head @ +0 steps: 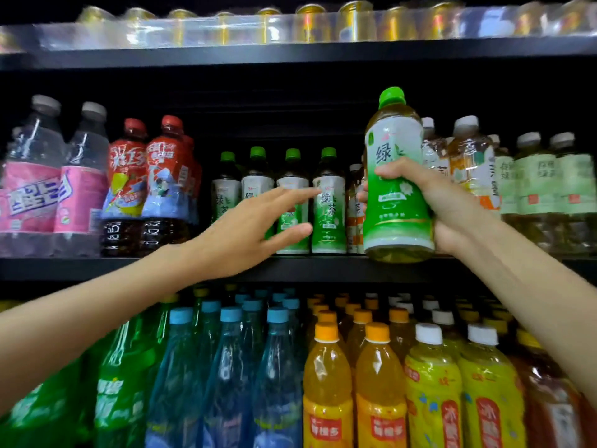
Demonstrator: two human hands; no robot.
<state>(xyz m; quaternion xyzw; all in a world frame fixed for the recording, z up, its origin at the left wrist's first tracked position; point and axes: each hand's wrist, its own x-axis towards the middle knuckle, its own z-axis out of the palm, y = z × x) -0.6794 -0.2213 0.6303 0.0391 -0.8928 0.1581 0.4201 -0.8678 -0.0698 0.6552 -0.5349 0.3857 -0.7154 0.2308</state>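
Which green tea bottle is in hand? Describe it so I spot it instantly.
Find the black middle shelf and its central row of green-capped green tea bottles. Just right of that row, the right hand grips one green tea bottle in front of the shelf. Only this one is lifted, its cap well above theirs.

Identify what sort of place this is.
Most likely a shop's drinks aisle. Its black shelves hold tight rows of identical bottled drinks, with cans lined along the top. The right hand grips one green tea bottle while the open left hand reaches toward the matching row.
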